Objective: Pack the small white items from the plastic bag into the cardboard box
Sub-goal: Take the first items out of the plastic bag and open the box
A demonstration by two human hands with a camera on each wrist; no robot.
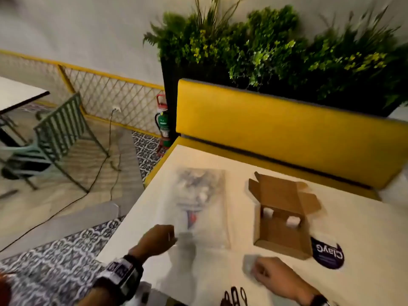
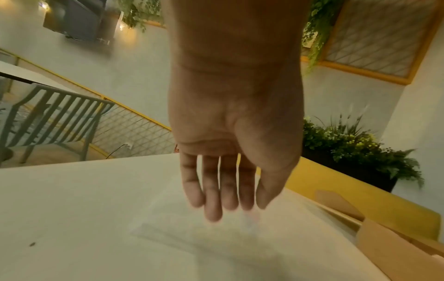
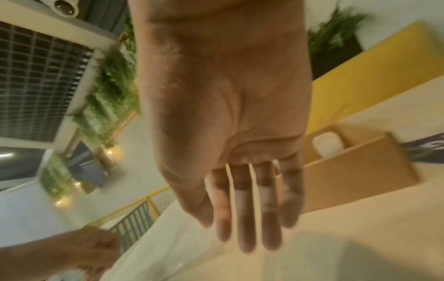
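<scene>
A clear plastic bag [image 1: 199, 204] lies flat on the table with small white items [image 1: 202, 195] bunched inside; the picture is blurred. To its right stands the open cardboard box [image 1: 284, 237], with two white items [image 1: 293, 220] against its far wall, and one white item [image 3: 328, 145] shows in the right wrist view. My left hand [image 1: 159, 239] hovers at the bag's near left corner, fingers [image 2: 212, 199] straight above the plastic [image 2: 192, 228], holding nothing. My right hand [image 1: 269, 274] is low over the table in front of the box [image 3: 355, 165], fingers [image 3: 247, 218] straight and empty.
The cream table [image 1: 353, 228] carries a round purple sticker [image 1: 329, 253] right of the box. A black object [image 1: 234, 297] lies at the near edge. A yellow bench [image 1: 276, 131] and plants [image 1: 276, 51] stand behind. A green chair [image 1: 61, 138] stands on the floor at left.
</scene>
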